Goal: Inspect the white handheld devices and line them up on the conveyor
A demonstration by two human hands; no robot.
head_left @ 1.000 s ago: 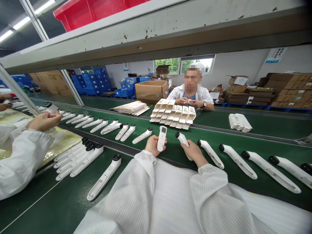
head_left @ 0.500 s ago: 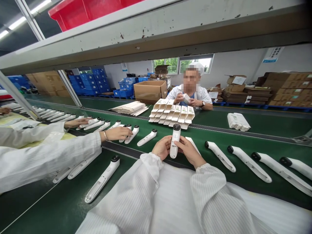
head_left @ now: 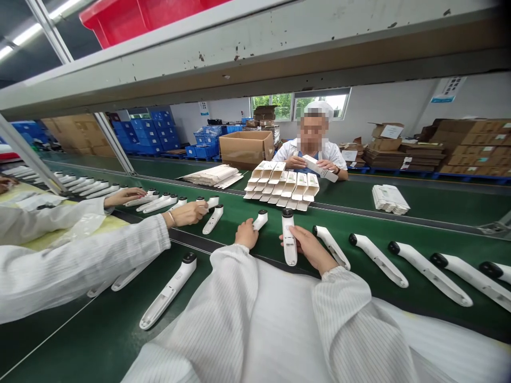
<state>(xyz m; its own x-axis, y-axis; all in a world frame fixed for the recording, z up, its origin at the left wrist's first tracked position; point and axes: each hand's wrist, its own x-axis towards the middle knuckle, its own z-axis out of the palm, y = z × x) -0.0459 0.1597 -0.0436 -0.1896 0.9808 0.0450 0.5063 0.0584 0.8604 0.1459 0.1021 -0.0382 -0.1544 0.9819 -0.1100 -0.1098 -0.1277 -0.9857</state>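
My right hand [head_left: 308, 247] is wrapped around a white handheld infrared thermometer [head_left: 289, 246], which lies lengthways on the green conveyor belt [head_left: 239, 239] with its dark head pointing away from me. My left hand [head_left: 246, 234] rests open on the belt with nothing in it, just beside a shorter-looking white thermometer [head_left: 260, 219]. Further white thermometers [head_left: 379, 260] lie in a slanted row to my right. Another one [head_left: 170, 290] lies on the lower belt to my left. A co-worker's hands [head_left: 186, 214] reach over the thermometers at the left.
Across the belt, a person [head_left: 315, 154] holds a white carton [head_left: 319, 167] behind a stack of open cartons [head_left: 281, 186]. Flat carton bundles [head_left: 391, 200] lie on the far belt. A grey shelf [head_left: 239, 58] with a red bin [head_left: 131, 16] spans overhead.
My left hand has let go of the thermometer and moved left onto the belt, leaving my right hand on it. The row at right has shifted left. The co-worker's hands moved right.
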